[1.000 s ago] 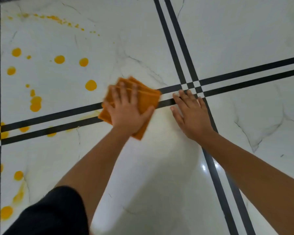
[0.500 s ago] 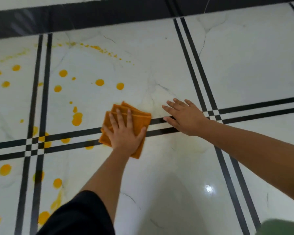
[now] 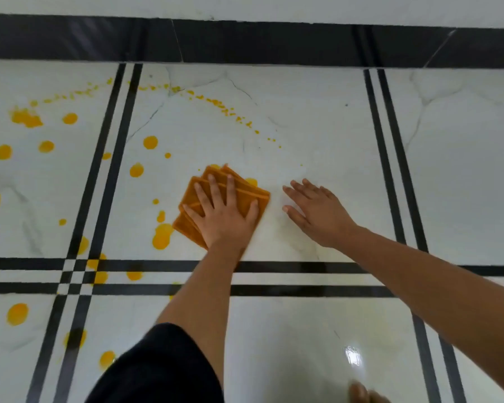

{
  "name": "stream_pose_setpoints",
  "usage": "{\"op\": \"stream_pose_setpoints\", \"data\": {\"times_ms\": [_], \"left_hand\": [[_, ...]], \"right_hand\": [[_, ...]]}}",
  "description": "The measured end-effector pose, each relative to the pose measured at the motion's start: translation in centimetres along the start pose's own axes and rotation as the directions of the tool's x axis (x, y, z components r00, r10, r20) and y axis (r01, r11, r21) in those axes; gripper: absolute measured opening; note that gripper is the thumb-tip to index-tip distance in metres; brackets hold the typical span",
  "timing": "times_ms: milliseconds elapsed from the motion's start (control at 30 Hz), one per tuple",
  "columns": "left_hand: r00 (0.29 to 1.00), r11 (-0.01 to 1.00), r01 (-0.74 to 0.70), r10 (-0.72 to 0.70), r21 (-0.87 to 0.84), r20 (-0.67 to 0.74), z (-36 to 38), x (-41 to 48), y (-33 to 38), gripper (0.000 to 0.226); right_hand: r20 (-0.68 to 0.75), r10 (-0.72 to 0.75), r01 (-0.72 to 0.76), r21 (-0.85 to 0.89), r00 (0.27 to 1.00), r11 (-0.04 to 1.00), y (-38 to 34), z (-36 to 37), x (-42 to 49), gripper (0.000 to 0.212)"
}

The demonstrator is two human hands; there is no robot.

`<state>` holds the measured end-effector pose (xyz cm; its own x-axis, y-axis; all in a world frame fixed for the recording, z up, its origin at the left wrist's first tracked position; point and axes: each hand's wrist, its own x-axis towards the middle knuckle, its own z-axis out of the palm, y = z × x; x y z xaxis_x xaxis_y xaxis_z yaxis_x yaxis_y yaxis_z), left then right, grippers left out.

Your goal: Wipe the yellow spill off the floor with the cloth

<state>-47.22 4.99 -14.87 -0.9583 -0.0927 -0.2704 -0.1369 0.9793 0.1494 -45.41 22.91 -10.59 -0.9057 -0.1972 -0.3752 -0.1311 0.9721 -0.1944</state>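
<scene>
A folded orange cloth lies flat on the white marble floor. My left hand presses down on it with fingers spread. The yellow spill is scattered to the left and beyond: a large blob touches the cloth's left corner, round drops lie farther out, and a thin arc of specks runs across the far tile. A small yellow patch peeks out at the cloth's far edge. My right hand rests flat on the floor just right of the cloth, holding nothing.
Paired black inlay lines cross the floor near me, with more pairs running away at left and right. A black skirting band marks the wall base. My black garment and toes show at the bottom.
My left hand has slid the cloth forward, off the black lines and onto the far tile among the drops. My right hand moved forward beside it, and the view tilted up to the wall.
</scene>
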Motion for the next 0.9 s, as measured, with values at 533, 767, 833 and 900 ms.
{"op": "stream_pose_setpoints", "data": {"times_ms": [533,767,833,900], "left_hand": [[0.925,0.92,-0.354,0.371,0.167,-0.085,0.2,2.4,1.5,0.076],[0.99,0.993,-0.091,0.098,0.069,-0.1,-1.1,8.0,2.8,0.076],[0.955,0.954,-0.27,0.282,0.128,-0.089,-0.1,4.3,4.4,0.076],[0.805,0.794,-0.581,0.593,0.176,-0.017,1.6,-0.6,4.7,0.076]], "right_hand": [[-0.27,0.041,-0.011,0.111,0.962,0.994,4.5,1.2,5.0,0.068],[-0.3,0.109,-0.074,0.124,0.948,0.99,6.1,1.2,4.4,0.068],[-0.263,0.141,-0.106,0.143,0.954,0.984,6.9,1.1,3.3,0.07],[-0.26,0.142,-0.11,0.134,0.955,0.985,7.4,1.5,1.9,0.069]]}}
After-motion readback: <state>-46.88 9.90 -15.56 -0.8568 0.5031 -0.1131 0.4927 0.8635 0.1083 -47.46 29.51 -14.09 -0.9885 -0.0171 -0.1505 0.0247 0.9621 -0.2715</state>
